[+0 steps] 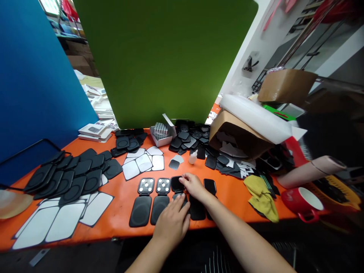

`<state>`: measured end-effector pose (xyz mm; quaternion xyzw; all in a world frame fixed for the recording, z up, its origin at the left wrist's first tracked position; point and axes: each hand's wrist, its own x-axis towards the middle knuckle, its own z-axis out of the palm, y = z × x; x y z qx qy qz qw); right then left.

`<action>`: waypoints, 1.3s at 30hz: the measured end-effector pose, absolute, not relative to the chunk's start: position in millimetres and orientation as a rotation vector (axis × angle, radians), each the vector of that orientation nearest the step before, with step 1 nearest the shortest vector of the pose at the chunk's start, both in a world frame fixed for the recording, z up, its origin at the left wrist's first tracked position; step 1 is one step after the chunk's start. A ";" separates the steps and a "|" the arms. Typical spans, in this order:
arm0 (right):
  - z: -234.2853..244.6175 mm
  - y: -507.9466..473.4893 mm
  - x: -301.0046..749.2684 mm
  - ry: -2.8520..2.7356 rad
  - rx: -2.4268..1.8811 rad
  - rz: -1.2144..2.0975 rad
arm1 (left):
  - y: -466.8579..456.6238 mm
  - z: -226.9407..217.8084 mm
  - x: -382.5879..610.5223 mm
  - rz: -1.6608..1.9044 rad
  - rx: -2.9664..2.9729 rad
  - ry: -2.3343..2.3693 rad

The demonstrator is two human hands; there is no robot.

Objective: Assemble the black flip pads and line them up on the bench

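A row of black two-part cases lies open at the front of the orange table. The two on the left show silver discs in their upper squares. My left hand lies flat, fingers stretched, on the lower half of the third case. My right hand rests on that case's upper square, fingertips bent down onto it. Another black case lies just right of my right hand.
Piles of black cases and white backing sheets fill the left. Further sheets, a small grey box, a little white bottle, a cardboard box, a yellow cloth and a red cup stand around.
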<state>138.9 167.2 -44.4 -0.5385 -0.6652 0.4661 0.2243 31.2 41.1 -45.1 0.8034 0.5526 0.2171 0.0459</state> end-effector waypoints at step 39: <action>-21.8 163.2 124.3 -2.234 -1.784 0.607 | 40.7 -41.8 30.8 0.764 2.421 1.682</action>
